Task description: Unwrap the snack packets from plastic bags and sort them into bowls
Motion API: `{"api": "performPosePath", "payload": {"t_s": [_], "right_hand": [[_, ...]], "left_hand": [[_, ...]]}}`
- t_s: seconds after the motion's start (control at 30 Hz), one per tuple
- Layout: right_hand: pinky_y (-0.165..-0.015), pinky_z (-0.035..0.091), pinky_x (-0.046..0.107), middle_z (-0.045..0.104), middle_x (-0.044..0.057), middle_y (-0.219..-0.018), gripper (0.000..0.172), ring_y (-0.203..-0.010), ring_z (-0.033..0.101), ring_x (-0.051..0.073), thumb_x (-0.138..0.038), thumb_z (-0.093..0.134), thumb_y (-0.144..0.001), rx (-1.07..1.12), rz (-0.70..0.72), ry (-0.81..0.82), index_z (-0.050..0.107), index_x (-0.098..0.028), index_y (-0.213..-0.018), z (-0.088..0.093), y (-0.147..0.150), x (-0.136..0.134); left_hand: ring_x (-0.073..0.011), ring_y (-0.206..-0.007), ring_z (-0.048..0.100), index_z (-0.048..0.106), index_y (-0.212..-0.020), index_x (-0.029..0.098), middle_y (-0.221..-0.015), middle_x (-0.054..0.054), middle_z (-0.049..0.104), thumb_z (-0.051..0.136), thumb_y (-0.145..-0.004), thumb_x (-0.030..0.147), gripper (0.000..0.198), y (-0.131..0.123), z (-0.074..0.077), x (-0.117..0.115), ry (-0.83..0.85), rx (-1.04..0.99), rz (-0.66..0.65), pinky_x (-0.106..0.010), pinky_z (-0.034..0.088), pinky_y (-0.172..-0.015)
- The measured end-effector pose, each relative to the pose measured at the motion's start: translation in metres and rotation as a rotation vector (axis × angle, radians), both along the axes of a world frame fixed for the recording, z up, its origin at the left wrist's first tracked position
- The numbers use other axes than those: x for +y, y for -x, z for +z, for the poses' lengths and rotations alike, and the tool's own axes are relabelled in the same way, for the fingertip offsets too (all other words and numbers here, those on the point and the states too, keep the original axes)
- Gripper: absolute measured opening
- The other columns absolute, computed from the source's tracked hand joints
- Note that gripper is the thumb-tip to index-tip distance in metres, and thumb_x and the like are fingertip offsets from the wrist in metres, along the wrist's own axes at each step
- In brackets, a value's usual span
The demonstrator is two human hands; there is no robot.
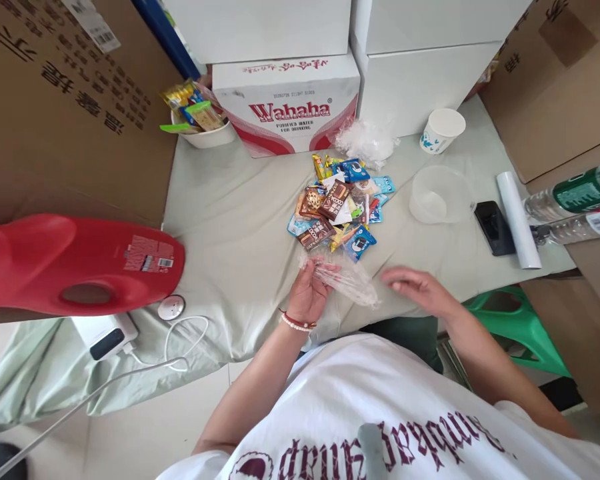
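Note:
My left hand [311,289] is closed on one end of a clear plastic bag [347,280], which lies crumpled across the near edge of the cloth-covered table [240,233]. My right hand [416,287] hovers just right of the bag with its fingers stretched out, holding nothing. A pile of small wrapped snacks [339,207] sits just beyond the bag.
A Wahaha water carton [286,107] and white boxes [420,73] stand at the back. A bowl of snacks [200,120], crumpled plastic [367,141], paper cup [443,130], clear bowl [440,195], phone [494,228], white roll [518,220], bottles [575,195] and a red jug [75,263] surround the pile.

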State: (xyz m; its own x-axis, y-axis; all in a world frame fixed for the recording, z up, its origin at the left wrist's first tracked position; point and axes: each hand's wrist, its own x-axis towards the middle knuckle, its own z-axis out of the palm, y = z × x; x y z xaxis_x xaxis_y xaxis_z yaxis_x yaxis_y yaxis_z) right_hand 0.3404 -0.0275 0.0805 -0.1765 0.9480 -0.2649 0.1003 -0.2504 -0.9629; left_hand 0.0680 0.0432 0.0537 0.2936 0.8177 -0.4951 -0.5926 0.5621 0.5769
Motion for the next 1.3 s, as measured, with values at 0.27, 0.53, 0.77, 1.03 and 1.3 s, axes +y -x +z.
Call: {"api": "performPosePath", "payload": {"t_s": [0.27, 0.53, 0.77, 1.03, 1.3], "right_hand": [[-0.086, 0.056, 0.038, 0.073, 0.001, -0.082, 0.054, -0.08, 0.068, 0.02, -0.063, 0.09, -0.065, 0.31, -0.228, 0.251, 0.073, -0.021, -0.093, -0.017, 0.066, 0.042], [-0.042, 0.033, 0.025, 0.046, -0.007, -0.056, 0.051, -0.047, 0.043, 0.01, -0.068, 0.083, -0.071, 0.168, -0.341, 0.206, 0.061, -0.022, -0.071, -0.027, 0.048, 0.04], [-0.052, 0.044, 0.023, 0.054, -0.006, -0.066, 0.044, -0.056, 0.05, 0.009, -0.052, 0.092, -0.068, 0.384, -0.299, 0.176, 0.071, -0.02, -0.089, -0.013, 0.025, 0.032], [-0.057, 0.058, 0.029, 0.061, -0.004, -0.08, 0.046, -0.063, 0.067, 0.015, -0.051, 0.093, -0.063, 0.27, -0.349, 0.215, 0.068, -0.022, -0.088, -0.016, 0.02, 0.038], [-0.037, 0.024, 0.022, 0.057, -0.007, -0.064, 0.045, -0.041, 0.037, 0.006, -0.057, 0.087, -0.066, 0.166, -0.474, 0.231, 0.061, -0.022, -0.08, -0.025, 0.016, 0.044]], "left_hand": [[-0.018, -0.066, 0.068, 0.061, -0.099, 0.024, -0.08, -0.001, 0.071, 0.078, -0.075, 0.071, 0.055, -0.024, -0.006, -0.008, -0.059, 0.318, -0.082, -0.029, 0.048, -0.054], [-0.0083, -0.044, 0.048, 0.05, -0.079, 0.023, -0.056, 0.012, 0.048, 0.092, -0.059, 0.059, 0.058, 0.005, -0.015, 0.001, -0.122, 0.527, -0.069, -0.023, 0.038, -0.045], [-0.0091, -0.05, 0.049, 0.047, -0.072, 0.024, -0.057, 0.01, 0.042, 0.08, -0.074, 0.066, 0.054, 0.01, -0.02, 0.013, -0.219, 0.597, 0.03, -0.025, 0.046, -0.054], [-0.0062, -0.041, 0.031, 0.048, -0.07, 0.024, -0.055, 0.009, 0.037, 0.077, -0.075, 0.072, 0.057, 0.015, -0.017, 0.03, -0.107, 0.535, -0.098, -0.022, 0.028, -0.036], [-0.002, -0.043, 0.028, 0.073, -0.089, 0.016, -0.058, 0.007, 0.046, 0.097, -0.057, 0.054, 0.055, 0.041, 0.011, 0.023, -0.101, 0.358, -0.542, -0.017, 0.02, -0.038]]}}
